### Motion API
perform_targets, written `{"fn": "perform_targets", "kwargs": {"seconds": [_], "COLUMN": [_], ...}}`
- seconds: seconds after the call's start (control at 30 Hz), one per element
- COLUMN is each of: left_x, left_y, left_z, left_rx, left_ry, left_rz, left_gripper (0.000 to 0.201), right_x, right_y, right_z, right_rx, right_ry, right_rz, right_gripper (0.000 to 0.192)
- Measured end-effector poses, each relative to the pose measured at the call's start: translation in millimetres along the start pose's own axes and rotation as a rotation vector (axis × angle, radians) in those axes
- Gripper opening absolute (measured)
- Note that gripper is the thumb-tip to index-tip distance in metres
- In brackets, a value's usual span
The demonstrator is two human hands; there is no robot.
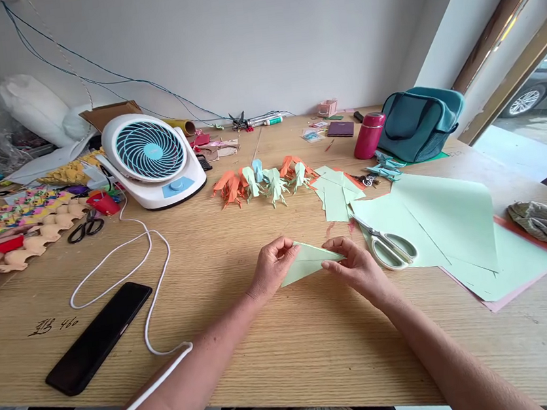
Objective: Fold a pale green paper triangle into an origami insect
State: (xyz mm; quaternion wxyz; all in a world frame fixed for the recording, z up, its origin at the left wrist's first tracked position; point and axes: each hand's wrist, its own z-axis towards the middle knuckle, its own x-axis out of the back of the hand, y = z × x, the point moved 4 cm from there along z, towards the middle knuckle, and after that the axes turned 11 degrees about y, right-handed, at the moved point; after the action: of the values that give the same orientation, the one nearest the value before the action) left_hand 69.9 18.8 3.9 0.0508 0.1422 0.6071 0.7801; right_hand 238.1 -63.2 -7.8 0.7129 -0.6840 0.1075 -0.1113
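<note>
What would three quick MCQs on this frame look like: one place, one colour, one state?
1. The white-handled scissors lie:
A) on pale green paper sheets
B) beside the fan
C) on the phone

2. The cylindrical flask is:
A) blue
B) magenta
C) white

3. Both hands, left and right, are:
A) flat on the table
B) pinching a folded pale green paper triangle
C) holding scissors

Key: 1 A, the blades and handles rest on the sheets; 2 B, the body is magenta; 3 B, fingers grip both ends.
</note>
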Motion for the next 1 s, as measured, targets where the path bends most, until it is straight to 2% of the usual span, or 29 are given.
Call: {"fn": "perform_targets", "kwargs": {"seconds": [0.13,0.23,0.33,0.4,0.47,0.5,0.6,0.7,0.77,0.83,0.9,1.0], "left_x": [-2.1,-3.6,-6.0,-6.6,-7.4,-8.9,-13.2,-14.1,-12.9,-12.1,-12.0,-11.9], "left_y": [7,1,-8,-9,-2,2,8,3,-2,-4,-5,-7], "left_z": [-3,-3,-2,-5,-14,-23,-54,-81,-89,-90,-88,-86], "left_rx": [-0.043,-0.075,-0.153,-0.256,-0.392,-0.465,-0.573,-0.531,-0.489,-0.466,-0.463,-0.48], "left_ry": [-0.085,-0.126,-0.151,-0.114,-0.082,-0.103,-0.272,-0.489,-0.557,-0.576,-0.565,-0.521], "left_rz": [0.062,0.176,0.37,0.488,0.592,0.646,0.813,0.964,1.006,1.017,1.021,1.041], "left_gripper": [0.034,0.036,0.029,0.016,0.025,0.032,0.048,0.073,0.081,0.085,0.087,0.089], "right_x": [1,1,2,1,-2,-3,-6,-8,-11,-17,-23,-28], "right_y": [-5,-4,-2,0,3,5,8,5,1,-1,2,16], "right_z": [-1,-2,-4,-5,-6,-6,-8,-12,-18,-25,-31,-33], "right_rx": [0.008,0.061,0.189,0.329,0.456,0.499,0.568,0.608,0.655,0.727,0.78,0.755], "right_ry": [-0.078,-0.073,-0.018,0.016,0.02,0.012,-0.04,-0.061,-0.056,-0.104,-0.205,-0.295], "right_rz": [-0.115,-0.29,-0.557,-0.745,-0.863,-0.89,-0.89,-0.922,-0.955,-0.975,-1.002,-1.08], "right_gripper": [0.032,0.029,0.016,0.011,0.015,0.016,0.019,0.027,0.032,0.038,0.047,0.065]}}
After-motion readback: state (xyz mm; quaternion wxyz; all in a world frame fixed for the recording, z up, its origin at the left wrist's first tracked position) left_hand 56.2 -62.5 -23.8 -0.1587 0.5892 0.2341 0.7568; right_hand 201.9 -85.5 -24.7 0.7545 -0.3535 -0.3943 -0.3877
